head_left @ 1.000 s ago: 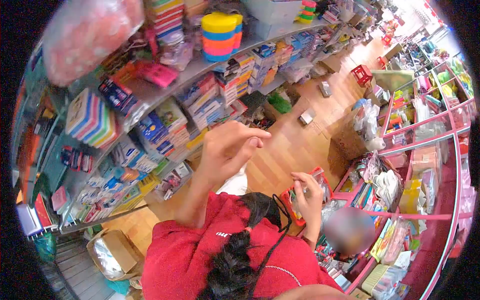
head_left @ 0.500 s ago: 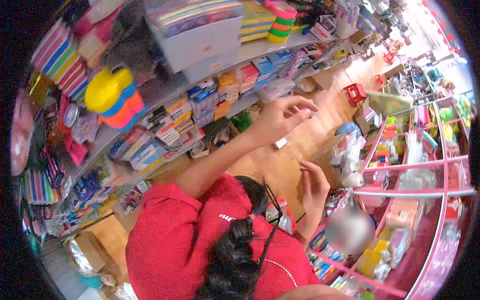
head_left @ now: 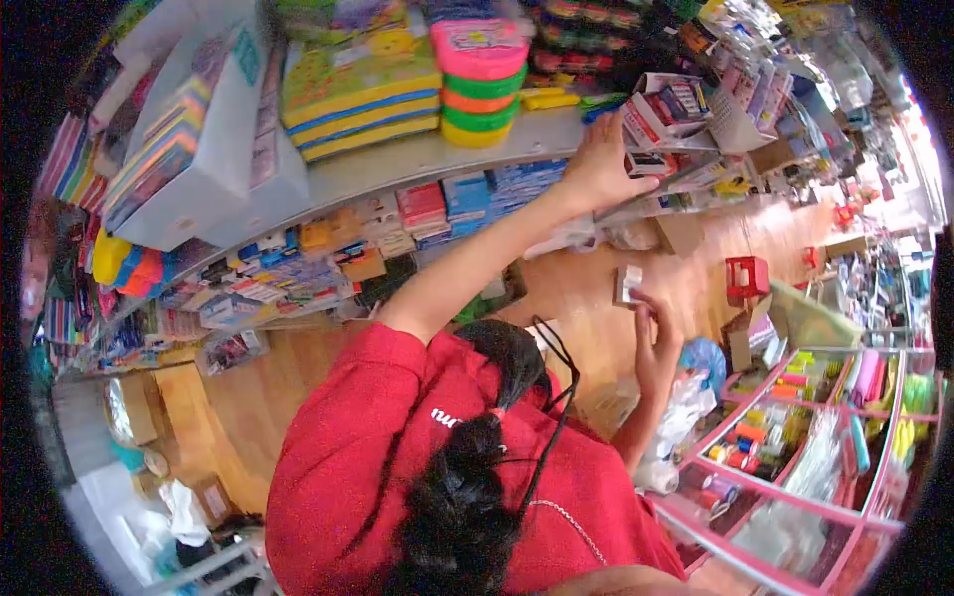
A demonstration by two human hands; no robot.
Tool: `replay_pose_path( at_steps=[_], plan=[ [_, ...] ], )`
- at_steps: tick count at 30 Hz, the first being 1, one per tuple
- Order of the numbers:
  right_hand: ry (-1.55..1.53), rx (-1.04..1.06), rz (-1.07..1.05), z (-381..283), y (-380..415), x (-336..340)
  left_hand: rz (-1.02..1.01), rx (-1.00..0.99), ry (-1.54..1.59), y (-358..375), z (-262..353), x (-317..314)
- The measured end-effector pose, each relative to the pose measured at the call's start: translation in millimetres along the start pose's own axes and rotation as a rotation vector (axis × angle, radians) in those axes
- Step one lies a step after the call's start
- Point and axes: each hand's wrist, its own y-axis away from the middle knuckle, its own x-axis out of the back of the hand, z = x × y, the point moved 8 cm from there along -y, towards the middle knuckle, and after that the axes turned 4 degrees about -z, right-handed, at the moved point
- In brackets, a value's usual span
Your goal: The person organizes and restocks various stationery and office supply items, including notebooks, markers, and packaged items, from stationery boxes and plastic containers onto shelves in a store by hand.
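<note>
My left hand [head_left: 599,171] reaches over the shelf edge beside small boxed goods [head_left: 668,107]. Its fingers and thumb are spread around the near side of a small dark-and-white box [head_left: 646,164], and no firm grip shows. Lower right, my right hand [head_left: 658,343] is raised with loosely bent fingers. Its fingertips overlap the lower edge of a small white-and-grey item [head_left: 628,285]; whether they touch it is unclear. My red shirt [head_left: 358,437] and dark hair [head_left: 452,517] fill the lower middle.
Stacked pink, green and orange tubs [head_left: 480,84] and yellow boxes [head_left: 360,89] line the upper shelf [head_left: 397,169]. Packaged goods sit below. A red stool [head_left: 745,278] stands on the wooden floor [head_left: 566,288]. Pink-edged display bins [head_left: 765,487] hold goods at right.
The view has shifted along the shelves. My left hand has moved up and right to the boxed goods. My right hand is slightly higher in view, with the small white-and-grey item now visible at its fingertips.
</note>
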Motion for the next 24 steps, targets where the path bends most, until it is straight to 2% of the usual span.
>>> replay_pose_path(
  at_steps=[4,5,9,12,15,17,18,24],
  plan=[
    [-0.064,0.064,-0.056,49,-73,48,0.154,0.071,-0.293,-47,-18,-50],
    [-0.051,0.114,-0.077,57,-88,54,0.178,0.089,-0.293,-53,-23,-56],
    [-0.133,0.094,-0.119,91,-127,60,0.260,0.161,-0.374,-66,-32,-71],
    [-0.252,0.057,-0.158,108,-143,50,0.296,0.193,-0.328,-74,-39,-71],
    [-0.246,0.103,-0.246,117,-158,43,0.214,0.189,-0.385,-80,-41,-69],
    [-0.280,0.109,-0.291,121,-168,39,0.220,0.204,-0.240,-80,-42,-66],
    [-0.308,0.109,-0.273,122,-173,40,0.222,0.208,-0.164,-79,-42,-67],
    [-0.389,0.097,-0.187,138,-194,49,0.292,0.164,-0.206,-74,-32,-63]
  ],
)
